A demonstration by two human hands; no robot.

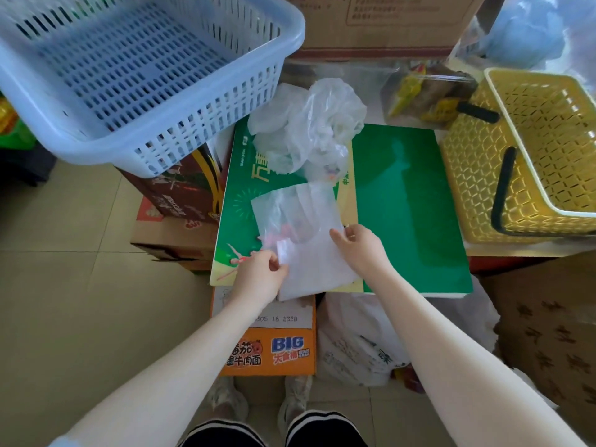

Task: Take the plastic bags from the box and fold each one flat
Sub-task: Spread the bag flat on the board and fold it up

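Both hands (pixel 258 269) (pixel 358 243) pinch the flattened bag (pixel 300 233) — blue basket (pixel 135 150), yellow basket (pixel 477 175) hold nothing.

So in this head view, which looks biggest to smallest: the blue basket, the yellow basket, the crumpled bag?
1. Blue basket, though it sits nearer the camera.
2. Yellow basket, partly cut off.
3. Crumpled bag.

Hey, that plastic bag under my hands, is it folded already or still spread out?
Partly folded. The plastic bag lies flattened on the green box, its near corner turned over; the left hand and right hand pinch its edges.
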